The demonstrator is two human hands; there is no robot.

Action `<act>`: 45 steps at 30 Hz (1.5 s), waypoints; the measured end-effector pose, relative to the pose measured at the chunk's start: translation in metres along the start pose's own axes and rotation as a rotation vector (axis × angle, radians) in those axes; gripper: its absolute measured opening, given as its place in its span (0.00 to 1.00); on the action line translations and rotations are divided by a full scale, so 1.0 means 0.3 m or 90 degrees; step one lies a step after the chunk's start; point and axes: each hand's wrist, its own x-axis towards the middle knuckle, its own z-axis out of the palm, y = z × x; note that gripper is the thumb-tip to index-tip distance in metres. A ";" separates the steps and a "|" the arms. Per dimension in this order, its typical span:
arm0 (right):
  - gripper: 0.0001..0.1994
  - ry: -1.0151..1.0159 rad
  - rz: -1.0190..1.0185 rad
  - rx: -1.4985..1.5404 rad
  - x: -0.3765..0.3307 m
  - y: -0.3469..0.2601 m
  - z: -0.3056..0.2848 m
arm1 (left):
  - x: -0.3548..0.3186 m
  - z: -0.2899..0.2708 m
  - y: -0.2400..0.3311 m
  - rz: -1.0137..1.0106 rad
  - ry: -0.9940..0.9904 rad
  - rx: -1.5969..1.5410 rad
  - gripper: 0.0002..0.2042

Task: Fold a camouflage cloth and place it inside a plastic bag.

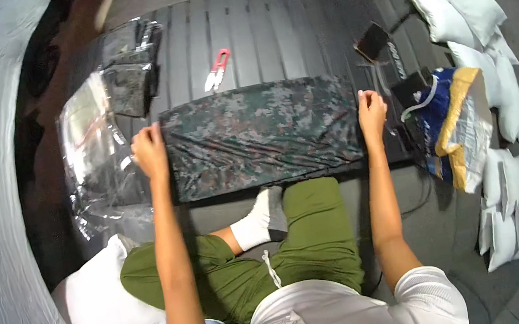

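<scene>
Though wrinkly, flat camouflage cloth (dark green).

From the wearer's head, the wide fisheye view looks steeply down and forward, close above the lap at the near side, taking in the surface beyond.

- Cloth looked like thin, wrinkled fabric.
- Table was ridged, with a dull sheen.
- Bags were clear, glossy, crinkled plastic.
- Pillow looked like soft, matt fabric.
</scene>
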 end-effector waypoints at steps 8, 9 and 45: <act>0.19 -0.431 0.191 0.159 -0.182 0.065 -0.272 | -0.254 -0.180 -0.059 -0.129 -0.243 -0.190 0.16; 0.18 -0.427 0.189 0.139 -0.198 0.046 -0.292 | -0.280 -0.188 -0.051 -0.136 -0.265 -0.161 0.17; 0.07 -0.431 0.421 0.569 -0.231 0.104 -0.305 | -0.298 -0.301 -0.085 -0.415 -0.438 -0.640 0.07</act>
